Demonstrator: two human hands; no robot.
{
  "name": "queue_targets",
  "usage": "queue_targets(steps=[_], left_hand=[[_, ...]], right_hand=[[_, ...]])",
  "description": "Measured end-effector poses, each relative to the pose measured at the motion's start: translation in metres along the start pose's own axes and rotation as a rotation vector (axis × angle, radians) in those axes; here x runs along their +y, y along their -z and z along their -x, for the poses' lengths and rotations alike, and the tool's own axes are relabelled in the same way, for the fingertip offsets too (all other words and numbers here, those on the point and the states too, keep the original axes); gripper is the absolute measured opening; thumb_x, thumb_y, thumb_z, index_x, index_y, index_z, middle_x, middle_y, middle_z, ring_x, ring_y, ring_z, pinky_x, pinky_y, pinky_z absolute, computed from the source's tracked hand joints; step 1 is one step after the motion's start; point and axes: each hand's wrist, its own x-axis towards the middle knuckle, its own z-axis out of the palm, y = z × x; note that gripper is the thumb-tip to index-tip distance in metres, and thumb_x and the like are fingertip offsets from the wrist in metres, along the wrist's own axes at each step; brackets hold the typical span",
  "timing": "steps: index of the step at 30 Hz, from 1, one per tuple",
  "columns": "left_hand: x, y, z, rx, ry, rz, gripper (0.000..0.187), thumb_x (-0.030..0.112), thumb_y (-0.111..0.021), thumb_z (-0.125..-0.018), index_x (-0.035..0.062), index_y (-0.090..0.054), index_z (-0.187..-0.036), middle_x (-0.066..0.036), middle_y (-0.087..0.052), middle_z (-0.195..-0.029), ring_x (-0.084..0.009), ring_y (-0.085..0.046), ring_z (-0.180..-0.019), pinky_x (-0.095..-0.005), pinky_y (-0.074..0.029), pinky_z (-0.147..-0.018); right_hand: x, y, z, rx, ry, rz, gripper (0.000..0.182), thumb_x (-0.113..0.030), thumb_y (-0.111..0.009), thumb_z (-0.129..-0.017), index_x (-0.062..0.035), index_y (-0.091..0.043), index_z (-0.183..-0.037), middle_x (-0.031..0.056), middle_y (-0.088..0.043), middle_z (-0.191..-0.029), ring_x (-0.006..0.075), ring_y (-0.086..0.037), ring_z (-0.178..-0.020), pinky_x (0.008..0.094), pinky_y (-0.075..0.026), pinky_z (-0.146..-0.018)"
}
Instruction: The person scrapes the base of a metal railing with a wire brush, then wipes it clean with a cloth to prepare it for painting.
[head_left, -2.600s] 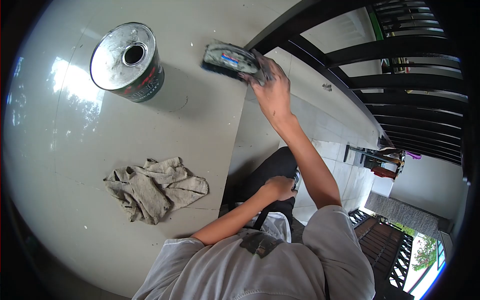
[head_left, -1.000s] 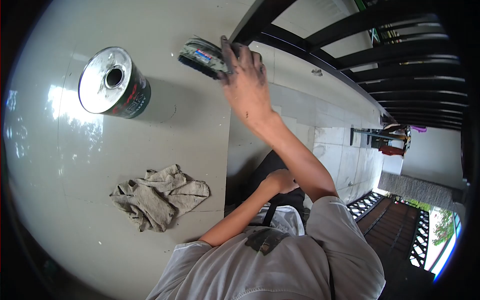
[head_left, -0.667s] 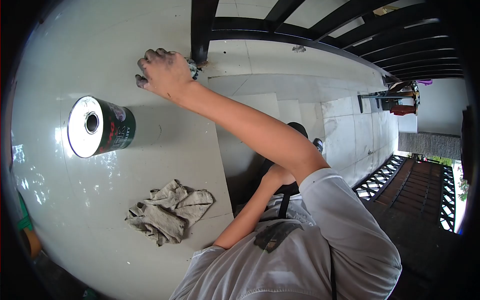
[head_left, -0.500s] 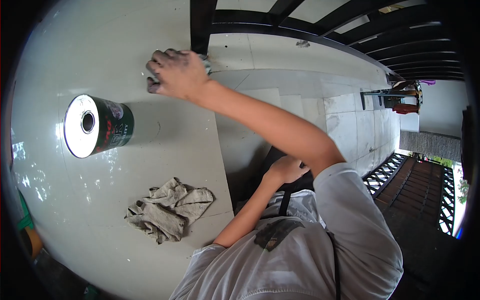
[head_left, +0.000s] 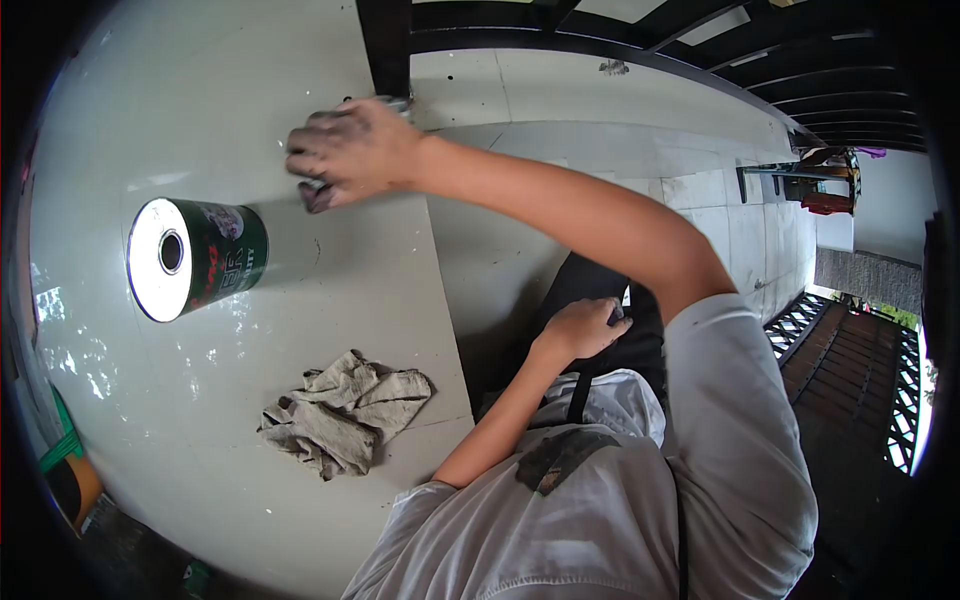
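Note:
My right hand [head_left: 352,155], its fingers blackened and curled, is at the foot of a black metal post [head_left: 388,50]. A crumpled grey cloth [head_left: 398,104] shows at its edge, mostly hidden under the palm. My left hand [head_left: 582,330] rests over my dark-clad lap, fingers curled with dark smudges; whatever it holds is hidden. Left of and below my right hand, a green can [head_left: 232,250] with a white top and a round hole stands on the pale tiled surface [head_left: 200,390]. Nearer my body lies a crumpled beige rag [head_left: 345,410].
Black railing bars [head_left: 600,40] run along the top from the post. A step edge [head_left: 445,290] drops beside the tiled surface. Farther right are a brown gate [head_left: 850,380] and a rack with red items [head_left: 825,200]. An orange and green object [head_left: 75,470] stands at lower left.
My right hand has shifted slightly left and down beside the post. My left hand shows more fully over my lap. The view has moved slightly; the can and rag stay in place.

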Motion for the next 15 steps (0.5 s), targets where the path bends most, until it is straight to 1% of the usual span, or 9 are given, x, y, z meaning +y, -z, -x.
queue_targets(steps=[1,2,3,5,6,8,12,14,15], left_hand=[[-0.003,-0.003,-0.003,0.013,-0.008,-0.028,0.045,0.041,-0.053,-0.086,-0.0028,-0.059,-0.093,-0.022,-0.065,-0.087,-0.039,-0.061,-0.089,-0.0462,-0.047,-0.08],[-0.005,-0.006,-0.005,0.026,-0.012,-0.057,0.045,0.041,-0.053,-0.086,-0.0034,-0.059,-0.093,-0.022,-0.065,-0.088,-0.0389,-0.061,-0.09,-0.0463,-0.047,-0.081],[-0.006,-0.006,-0.006,0.022,-0.006,-0.067,0.045,0.041,-0.053,-0.086,-0.0034,-0.059,-0.093,-0.022,-0.065,-0.088,-0.0389,-0.061,-0.09,-0.0463,-0.047,-0.081],[-0.011,-0.005,-0.008,0.04,-0.033,-0.093,0.045,0.041,-0.053,-0.086,-0.0032,-0.059,-0.096,-0.023,-0.064,-0.089,-0.0391,-0.061,-0.09,-0.046,-0.047,-0.082],[0.003,0.007,-0.003,-0.021,0.028,-0.077,0.045,0.04,-0.053,-0.086,-0.0025,-0.059,-0.099,-0.024,-0.064,-0.092,-0.0393,-0.061,-0.091,-0.0459,-0.047,-0.083],[0.001,0.007,-0.002,-0.005,0.017,-0.043,0.046,0.04,-0.053,-0.086,-0.0034,-0.059,-0.1,-0.026,-0.063,-0.091,-0.0407,-0.06,-0.091,-0.0459,-0.046,-0.083],[0.005,0.01,0.001,0.009,0.011,-0.006,0.046,0.039,-0.054,-0.086,-0.0047,-0.058,-0.102,-0.028,-0.062,-0.09,-0.0417,-0.059,-0.091,-0.0457,-0.046,-0.083],[0.007,0.01,-0.001,0.007,0.015,-0.017,0.046,0.038,-0.054,-0.087,-0.005,-0.059,-0.101,-0.028,-0.062,-0.09,-0.0415,-0.059,-0.091,-0.0456,-0.046,-0.083],[0.006,0.01,-0.003,0.003,0.014,-0.025,0.045,0.038,-0.054,-0.087,-0.0047,-0.058,-0.102,-0.028,-0.062,-0.091,-0.0416,-0.059,-0.091,-0.0456,-0.046,-0.083]], right_hand=[[-0.001,-0.003,-0.008,0.024,0.049,0.01,0.026,-0.041,-0.059,-0.073,-0.0157,-0.058,-0.078,-0.003,-0.057,-0.084,0.0126,-0.061,-0.079,0.0288,-0.048,-0.063],[-0.002,-0.007,-0.018,-0.094,0.049,-0.011,0.028,-0.043,-0.06,-0.073,-0.0167,-0.058,-0.083,-0.0041,-0.059,-0.089,0.0118,-0.061,-0.084,0.0281,-0.047,-0.066],[0.001,-0.003,-0.021,-0.083,0.043,-0.01,0.028,-0.043,-0.06,-0.073,-0.0167,-0.058,-0.083,-0.0041,-0.059,-0.089,0.0118,-0.061,-0.084,0.0281,-0.047,-0.066],[0.004,0.003,-0.022,-0.145,0.051,-0.037,0.029,-0.043,-0.06,-0.072,-0.0158,-0.057,-0.082,-0.0039,-0.058,-0.089,0.0126,-0.061,-0.084,0.0278,-0.047,-0.066],[0.004,0.003,-0.013,-0.151,0.039,-0.046,0.029,-0.043,-0.06,-0.072,-0.0158,-0.057,-0.082,-0.0039,-0.058,-0.089,0.0126,-0.061,-0.084,0.0278,-0.047,-0.066],[0.012,0.002,0.006,0.153,0.146,-0.157,0.028,-0.042,-0.06,-0.071,-0.0152,-0.058,-0.079,-0.003,-0.057,-0.084,0.0133,-0.06,-0.08,0.0291,-0.047,-0.061],[0.017,0.004,0.002,0.038,0.21,-0.256,0.026,-0.04,-0.06,-0.069,-0.0154,-0.059,-0.078,-0.0028,-0.057,-0.082,0.0132,-0.06,-0.077,0.0295,-0.047,-0.059],[0.009,-0.001,-0.019,-0.067,0.129,-0.085,0.025,-0.038,-0.061,-0.068,-0.016,-0.06,-0.081,-0.0034,-0.058,-0.083,0.0125,-0.06,-0.078,0.0292,-0.046,-0.058],[0.012,0.0,-0.021,-0.058,0.128,-0.083,0.025,-0.038,-0.061,-0.068,-0.016,-0.06,-0.081,-0.0034,-0.058,-0.083,0.0125,-0.06,-0.078,0.0292,-0.046,-0.058]])
